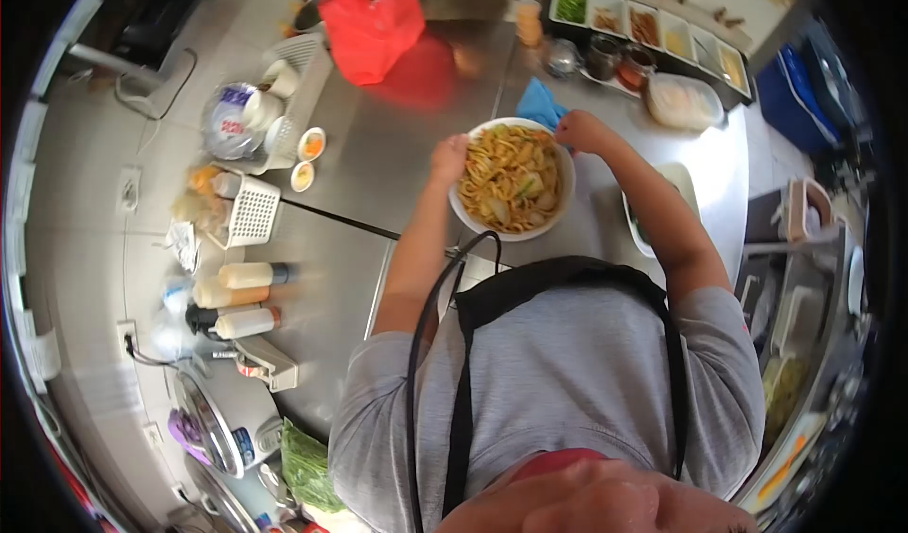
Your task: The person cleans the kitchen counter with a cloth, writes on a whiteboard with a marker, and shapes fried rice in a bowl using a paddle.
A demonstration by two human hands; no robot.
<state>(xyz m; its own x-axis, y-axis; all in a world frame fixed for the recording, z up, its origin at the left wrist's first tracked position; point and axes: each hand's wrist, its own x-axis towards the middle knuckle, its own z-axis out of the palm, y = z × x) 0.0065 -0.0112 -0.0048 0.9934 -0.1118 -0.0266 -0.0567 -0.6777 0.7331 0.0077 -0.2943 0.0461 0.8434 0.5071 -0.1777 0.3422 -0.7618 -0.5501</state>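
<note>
A white bowl (564,197) filled with stir-fried noodles (511,178) and pieces of vegetable stands on the steel counter in front of me. At its upper left rim my left hand (451,159) grips the edge, fingers closed. My right hand (582,131) is at the upper right rim, its fingers closed on a blue cloth (540,104). Part of the cloth sticks out beyond the bowl and a bit shows below the fingers. Whether those fingers also touch the rim, I cannot tell.
A red plastic bag (372,27) lies at the back of the steel counter (369,145). Two small cups (311,143), a white basket (253,213) and several sauce bottles (248,321) line the left. Ingredient trays (643,28) and a lidded tub (685,102) stand at the back right.
</note>
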